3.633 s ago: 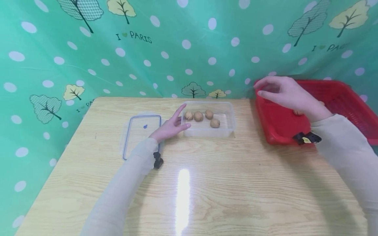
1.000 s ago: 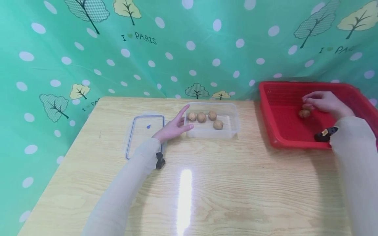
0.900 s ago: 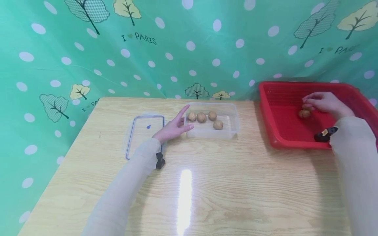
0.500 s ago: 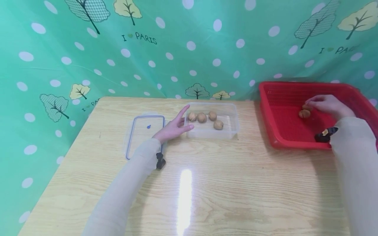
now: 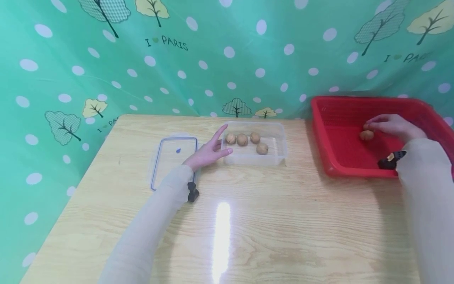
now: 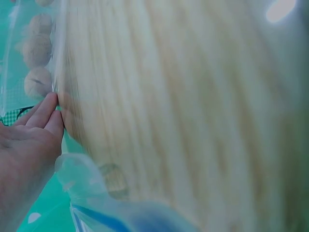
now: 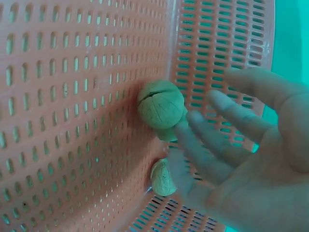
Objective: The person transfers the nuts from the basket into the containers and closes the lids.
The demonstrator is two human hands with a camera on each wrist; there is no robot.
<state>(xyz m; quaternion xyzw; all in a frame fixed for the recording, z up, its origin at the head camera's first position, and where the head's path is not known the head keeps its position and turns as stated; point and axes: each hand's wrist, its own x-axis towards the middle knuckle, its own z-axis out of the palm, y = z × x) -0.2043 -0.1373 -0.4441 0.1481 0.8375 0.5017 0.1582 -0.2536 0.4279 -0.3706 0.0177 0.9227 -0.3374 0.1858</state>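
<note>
In the head view my left hand [image 5: 205,154] rests at the left end of a clear plastic container [image 5: 274,157], thumb and forefinger spread along it. The left wrist view shows its fingertips [image 6: 50,99] right at the container wall. Several walnuts [image 5: 242,139] lie inside. My right hand [image 5: 391,125] is down in a red basket [image 5: 328,157], beside a walnut [image 5: 367,135] with another partly hidden behind it. In the right wrist view, its fingers [image 7: 205,140] are loosely spread beside a cracked walnut [image 7: 161,104]; a further walnut [image 7: 162,178] lies near the basket corner.
A clear lid [image 5: 173,161] with a blue seal lies left of the container, partly beneath my left wrist. The wooden table [image 5: 283,228] reaches back to a green patterned cloth [image 5: 198,51]. The basket's raised rim surrounds my right hand.
My right hand has gone from above the basket's left rim down to the walnuts inside, its fingers shifting slightly there since. My left hand and the container's walnuts have stayed put.
</note>
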